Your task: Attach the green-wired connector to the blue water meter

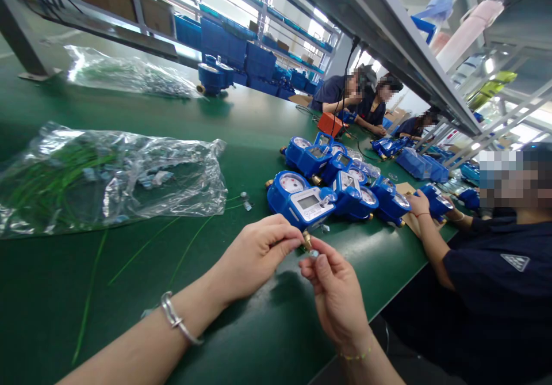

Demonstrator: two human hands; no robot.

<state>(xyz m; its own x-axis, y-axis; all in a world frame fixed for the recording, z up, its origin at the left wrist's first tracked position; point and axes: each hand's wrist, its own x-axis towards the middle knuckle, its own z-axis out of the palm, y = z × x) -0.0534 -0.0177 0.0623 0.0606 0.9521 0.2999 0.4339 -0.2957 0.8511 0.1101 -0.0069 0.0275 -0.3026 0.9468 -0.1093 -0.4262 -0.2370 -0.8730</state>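
My left hand (259, 252) is pinched closed at the brass fitting (306, 239) of the nearest blue water meter (302, 201), which has a white display face. My right hand (334, 287) is also pinched, holding a small clear seal piece (313, 253) just below that fitting. The two hands nearly touch. A thin green wire (190, 247) lies on the green table (241, 126) to the left of my hands.
Several more blue meters (345, 172) are clustered behind. A clear plastic bag (107, 178) of green wires and seals lies at left, another bag (129, 74) farther back. A person in dark blue (495, 270) sits at right handling a meter; others work beyond. Shelves hold blue bins.
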